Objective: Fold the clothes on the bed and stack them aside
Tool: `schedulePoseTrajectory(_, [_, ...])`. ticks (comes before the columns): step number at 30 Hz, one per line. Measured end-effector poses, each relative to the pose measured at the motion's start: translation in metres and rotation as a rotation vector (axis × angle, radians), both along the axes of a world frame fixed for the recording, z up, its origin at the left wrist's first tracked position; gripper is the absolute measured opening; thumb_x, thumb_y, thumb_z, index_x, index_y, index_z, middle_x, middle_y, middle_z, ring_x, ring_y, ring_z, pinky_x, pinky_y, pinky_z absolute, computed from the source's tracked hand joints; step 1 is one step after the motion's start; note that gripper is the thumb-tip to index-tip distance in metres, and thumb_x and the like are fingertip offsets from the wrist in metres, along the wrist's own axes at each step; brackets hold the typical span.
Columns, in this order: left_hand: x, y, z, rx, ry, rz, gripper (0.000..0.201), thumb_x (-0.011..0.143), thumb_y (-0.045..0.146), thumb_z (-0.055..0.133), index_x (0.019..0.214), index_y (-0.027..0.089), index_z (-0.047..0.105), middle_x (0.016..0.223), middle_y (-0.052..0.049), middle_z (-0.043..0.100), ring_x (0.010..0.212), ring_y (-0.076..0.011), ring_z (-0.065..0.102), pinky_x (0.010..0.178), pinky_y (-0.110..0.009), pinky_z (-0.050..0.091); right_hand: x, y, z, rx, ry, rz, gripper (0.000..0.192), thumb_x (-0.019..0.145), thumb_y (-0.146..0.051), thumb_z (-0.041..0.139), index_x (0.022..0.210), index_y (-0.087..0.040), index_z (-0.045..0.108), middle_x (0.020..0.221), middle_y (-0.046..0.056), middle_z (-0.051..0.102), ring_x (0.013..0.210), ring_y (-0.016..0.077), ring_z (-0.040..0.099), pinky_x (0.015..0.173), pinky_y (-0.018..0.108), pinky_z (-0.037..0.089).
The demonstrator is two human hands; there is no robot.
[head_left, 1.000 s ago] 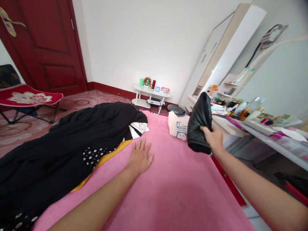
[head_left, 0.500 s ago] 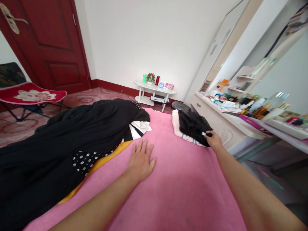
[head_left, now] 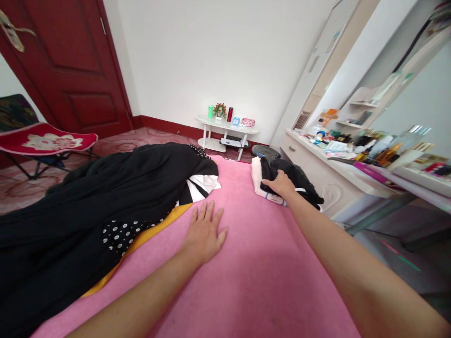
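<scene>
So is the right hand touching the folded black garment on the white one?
Touching. The head view shows the right hand pressed flat on the black garment, fingers overlapping the fabric with no gap.

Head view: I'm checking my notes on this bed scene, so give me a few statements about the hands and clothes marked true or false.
1. The right hand rests on the folded black garment. True.
2. The left hand holds a shoe. False: it lies flat and open on the pink blanket.
3. The black garment lies on a white folded cloth. True.
4. The big black dress hangs on the door. False: it lies spread on the bed.
</scene>
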State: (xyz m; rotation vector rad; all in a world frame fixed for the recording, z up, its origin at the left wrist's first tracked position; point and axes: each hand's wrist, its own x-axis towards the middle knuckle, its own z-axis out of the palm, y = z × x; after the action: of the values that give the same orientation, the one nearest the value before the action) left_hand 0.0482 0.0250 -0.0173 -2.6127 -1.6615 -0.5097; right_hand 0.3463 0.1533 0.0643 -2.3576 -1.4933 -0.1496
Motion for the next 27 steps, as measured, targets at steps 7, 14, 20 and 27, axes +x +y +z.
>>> schedulePoseTrajectory(7, [-0.001, 0.0, -0.002, 0.016, -0.01, 0.009, 0.059, 0.091, 0.054, 0.029, 0.141, 0.023, 0.038, 0.151, -0.012, 0.026, 0.14, -0.0317, 0.02, 0.112, -0.052, 0.012, 0.002, -0.018, -0.026, 0.126, -0.162, 0.05, 0.044, 0.083, -0.018, 0.041, 0.126, -0.016, 0.053, 0.103, 0.014, 0.068, 0.098, 0.0264, 0.063, 0.086, 0.036, 0.045])
schedulePoseTrajectory(14, [-0.001, -0.001, -0.002, 0.012, -0.021, 0.004, 0.06, 0.091, 0.054, 0.031, 0.141, 0.022, 0.038, 0.152, -0.013, 0.026, 0.14, -0.0323, 0.019, 0.112, -0.052, 0.011, -0.01, -0.038, -0.061, 0.041, -0.357, 0.344, 0.062, 0.082, -0.021, 0.039, 0.143, -0.009, 0.031, 0.15, 0.012, 0.031, 0.137, 0.0247, 0.026, 0.11, 0.046, 0.022])
schedulePoseTrajectory(20, [-0.004, -0.005, 0.003, -0.016, -0.054, 0.006, 0.062, 0.089, 0.057, 0.03, 0.141, 0.023, 0.038, 0.152, -0.012, 0.025, 0.139, -0.0333, 0.019, 0.112, -0.054, 0.011, -0.064, -0.074, -0.076, -0.048, -0.29, 0.176, 0.063, 0.091, -0.043, 0.03, 0.148, -0.019, 0.02, 0.157, 0.009, 0.002, 0.142, 0.0322, -0.002, 0.107, 0.057, 0.019])
schedulePoseTrajectory(27, [-0.011, -0.018, 0.013, -0.053, -0.091, -0.007, 0.064, 0.091, 0.055, 0.026, 0.142, 0.017, 0.038, 0.152, -0.016, 0.023, 0.14, -0.0355, 0.016, 0.112, -0.052, 0.011, -0.105, -0.151, -0.084, -0.265, -0.186, 0.262, 0.061, 0.092, -0.053, 0.017, 0.147, -0.027, 0.022, 0.155, 0.006, 0.019, 0.141, 0.0296, 0.015, 0.109, 0.054, 0.017])
